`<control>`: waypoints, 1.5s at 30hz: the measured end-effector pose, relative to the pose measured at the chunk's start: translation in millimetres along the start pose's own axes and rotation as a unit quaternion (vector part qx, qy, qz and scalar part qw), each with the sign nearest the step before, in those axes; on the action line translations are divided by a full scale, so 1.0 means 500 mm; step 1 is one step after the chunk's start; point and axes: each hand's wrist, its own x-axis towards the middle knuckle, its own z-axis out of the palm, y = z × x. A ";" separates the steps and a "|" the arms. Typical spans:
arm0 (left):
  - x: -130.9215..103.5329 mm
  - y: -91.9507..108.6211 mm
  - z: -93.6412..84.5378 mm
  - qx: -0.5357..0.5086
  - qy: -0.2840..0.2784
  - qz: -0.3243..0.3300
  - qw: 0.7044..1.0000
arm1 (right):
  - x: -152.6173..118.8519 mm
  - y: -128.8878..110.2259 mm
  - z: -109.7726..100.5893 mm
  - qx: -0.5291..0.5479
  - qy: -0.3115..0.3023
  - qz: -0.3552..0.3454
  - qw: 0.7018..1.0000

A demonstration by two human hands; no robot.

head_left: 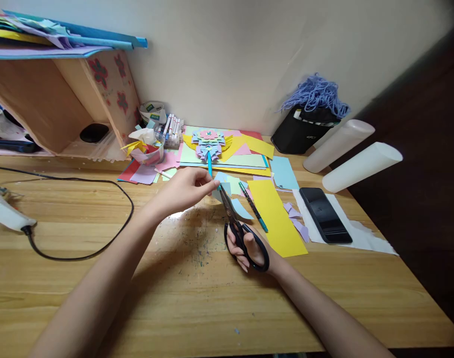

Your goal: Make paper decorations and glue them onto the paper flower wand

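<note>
My right hand (245,248) is wrapped through the handles of black-handled scissors (232,214), whose dark blades point up and away toward my left fingertips. My left hand (197,186) pinches a small piece of blue paper (220,187) right at the blade tips; most of that piece is hidden by the fingers. Just beyond the left hand lies a layered paper flower (209,141) in pastel colours with a blue stem (210,165). Beside the blades are a curved light-blue paper strip (242,209) and a dark green pen (253,206).
A yellow sheet (279,216), purple scraps (300,228) and a phone (325,215) lie to the right. Two white rolls (363,166) and a black holder (297,134) with blue yarn stand behind. At left are a cable (96,257), a glue gun (8,214) and a scrap cup (152,154).
</note>
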 end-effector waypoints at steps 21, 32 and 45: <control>0.003 0.008 0.022 -0.060 -0.035 -0.012 0.997 | 0.003 0.009 0.001 0.038 -0.030 -0.007 0.999; 0.001 0.015 0.018 -0.098 -0.070 -0.032 0.992 | 0.001 0.009 -0.001 0.034 -0.029 -0.014 0.999; 0.000 0.007 0.027 -0.087 -0.089 -0.015 0.992 | 0.004 0.024 -0.002 0.017 -0.002 -0.031 0.999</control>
